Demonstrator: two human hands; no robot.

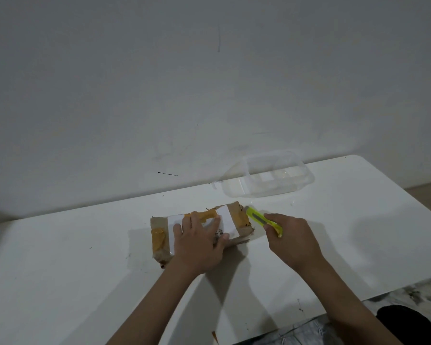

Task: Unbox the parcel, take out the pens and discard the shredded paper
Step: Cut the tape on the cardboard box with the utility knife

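Parcel (202, 230): taped shut, mid-table, we judged uncut | left hand (199, 242): fingers spread flat on its top, pinning it for cutting | right hand (290, 235): clenched round yellow cutter (261, 219), tip at parcel's right end | clear tub (271, 175): beyond parcel, likely for contents.

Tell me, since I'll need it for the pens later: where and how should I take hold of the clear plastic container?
Probably by a long side wall of the clear plastic container, coming from above at its near edge: it sits open side up at the table's far edge, nothing touching it.
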